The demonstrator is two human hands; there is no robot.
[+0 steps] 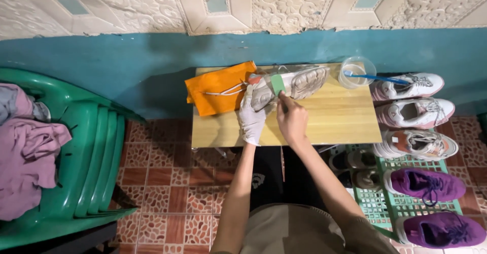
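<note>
A worn white sneaker (299, 81) lies sole-up on a small wooden table (335, 117). My left hand (252, 117), in a white glove, grips the shoe at its heel end. My bare right hand (291, 119) holds a small green sponge-like pad (278, 84) against the sole. An orange cloth (218, 87) with a white lace across it lies under the shoe's left end.
A clear plastic cup (357, 71) with a blue toothbrush (378, 77) stands at the table's back right. Pairs of white, pink-trimmed and purple sneakers (426, 185) sit on a green rack to the right. Stacked green plastic chairs (86, 157) with purple clothes stand at left.
</note>
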